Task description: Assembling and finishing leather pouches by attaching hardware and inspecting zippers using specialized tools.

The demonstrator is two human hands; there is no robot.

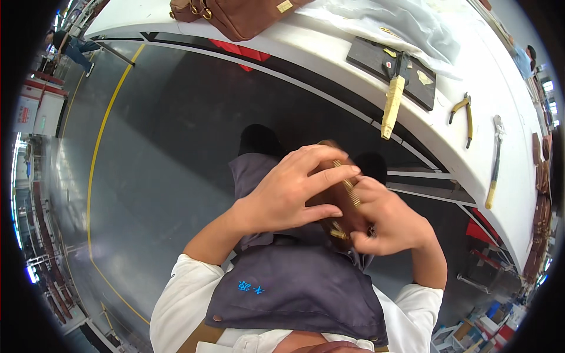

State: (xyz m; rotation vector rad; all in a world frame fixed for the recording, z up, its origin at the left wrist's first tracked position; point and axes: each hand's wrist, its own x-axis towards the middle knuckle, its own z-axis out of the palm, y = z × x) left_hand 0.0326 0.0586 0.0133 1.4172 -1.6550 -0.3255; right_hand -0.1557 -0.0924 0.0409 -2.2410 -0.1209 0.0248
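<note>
Above my lap, both hands are on a small brown piece with gold zip teeth (355,194), partly hidden by my fingers and blurred. My left hand (285,191) reaches over its left side, fingers bent onto the zip and thumb stretched out along the near part. On the right, my right hand (391,217) is closed on the edge, fingers curled in. A gold metal bit (338,233) shows below my left thumb. The kind of article cannot be made out, though it looks like a pouch or a bag part.
A white table (465,132) curves along the far and right side. On it are a brown bag (241,17), white plastic sheeting (406,26), a dark board (426,88), a tape-wrapped tool (393,106), yellow-handled pliers (469,120) and a slim-handled tool (496,162). Other people stand farther off.
</note>
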